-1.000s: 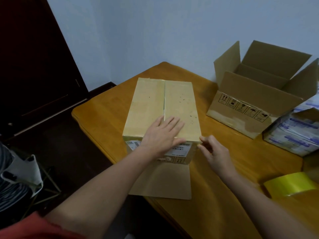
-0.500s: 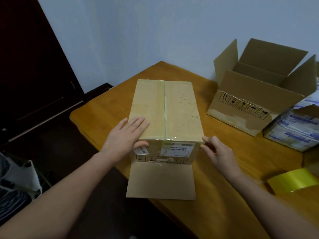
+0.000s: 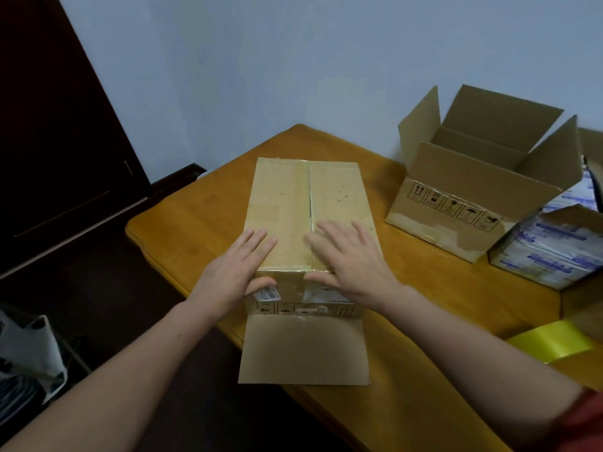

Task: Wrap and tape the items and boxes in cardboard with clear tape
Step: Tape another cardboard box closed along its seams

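Head view, both hands (image 3: 233, 275) atop taped box (image 3: 306, 203)

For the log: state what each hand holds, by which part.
Nothing gripped: left hand and right hand lie flat on the taped box at its near top edge, thumbs on the near face.

Taped brown box (image 3: 293, 203) on cardboard sheet (image 3: 303, 350)

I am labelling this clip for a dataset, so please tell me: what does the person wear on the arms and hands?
The left hand and right hand are bare: no gloves, ring or watch shows. Both forearms are uncovered. A red sleeve edges the right arm at the lower right corner; the left arm shows none.
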